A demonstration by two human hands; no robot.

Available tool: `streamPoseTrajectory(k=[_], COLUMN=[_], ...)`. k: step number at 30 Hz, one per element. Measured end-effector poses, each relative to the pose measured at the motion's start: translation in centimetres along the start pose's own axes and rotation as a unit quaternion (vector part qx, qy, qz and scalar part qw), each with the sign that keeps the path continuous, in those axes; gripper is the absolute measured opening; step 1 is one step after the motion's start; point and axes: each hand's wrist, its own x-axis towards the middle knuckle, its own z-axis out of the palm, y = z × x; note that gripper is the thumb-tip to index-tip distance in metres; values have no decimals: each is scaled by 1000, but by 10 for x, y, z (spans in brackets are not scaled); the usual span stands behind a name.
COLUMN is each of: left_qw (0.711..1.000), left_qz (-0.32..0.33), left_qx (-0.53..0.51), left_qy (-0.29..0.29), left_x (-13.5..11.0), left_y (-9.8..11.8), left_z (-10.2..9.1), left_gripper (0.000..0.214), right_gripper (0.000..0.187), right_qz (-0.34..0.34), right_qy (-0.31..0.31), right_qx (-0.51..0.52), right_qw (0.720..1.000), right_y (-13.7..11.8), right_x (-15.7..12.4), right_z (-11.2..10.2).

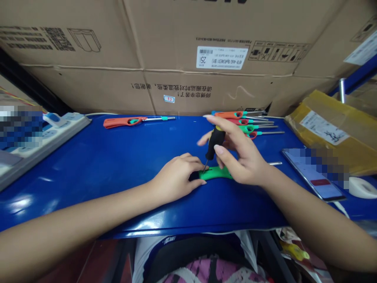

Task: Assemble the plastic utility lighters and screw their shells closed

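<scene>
A green long-nosed lighter point(216, 173) lies flat on the blue table point(112, 165), its metal nozzle tip poking out to the right. My left hand point(176, 177) presses down on its left end, fingers closed over it. My right hand point(238, 155) grips a small black-handled screwdriver point(214, 142), held upright and tilted, with its tip resting on the green handle. The middle of the lighter is hidden under my right hand.
A lone orange lighter point(129, 121) lies at the back left. Several orange, red and green lighters point(247, 124) are heaped at the back right. A phone point(313, 175), a yellow parcel point(332, 129), tape point(363, 186), a power strip point(44, 135) and cardboard boxes point(182, 55) surround the table.
</scene>
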Motion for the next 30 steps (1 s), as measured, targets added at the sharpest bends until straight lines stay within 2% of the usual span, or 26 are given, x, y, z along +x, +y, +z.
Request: streamPoseTrajectory(k=[5,7,9,11,13,16,17,21,23,26,28,30], left_qw=[999,998,998,998,997,997,996,996,996,996,996,995], left_qz=[38,44,48,54,59,63,65,70,72,79,81,85], left_qx=[-25,-23,-22,-22,-21,-16,-14,8,22,19,21,38], left_qy=[21,26,27,34,43,51,52,45,42,39,40,42], left_x=[-5,-6,-6,-6,-6,-6,-6,-6,-6,-6,-6,-6], left_y=[-11,-13,-14,-15,-15,-16,-16,-14,-13,-13,-13,-13], left_z=[6,7,8,9,10,11,11,8,7,7,7,8], left_gripper=[30,28,28,28,30,29,28,26,26,27,26,25], right_gripper=[30,37,52,56,49,44,46,59,55,51,57,61], right_qz=[-36,-31,-13,-16,-60,-127,-127,-58,-72,-119,-108,-72], right_qy=[129,101,29,-7,24,94,91,-13,10,82,59,-5], right_qx=[-158,-149,-96,-79,-125,-208,-213,-115,-120,-202,-206,-166], right_qw=[978,983,995,997,990,965,964,992,990,969,971,983], right_y=[-3,-6,-8,-10,-10,-11,-11,-14,-13,-11,-12,-13], right_x=[1,1,1,0,1,1,1,1,1,1,0,-1], right_z=[3,0,-4,-7,-7,-5,-5,-7,-6,-5,-6,-8])
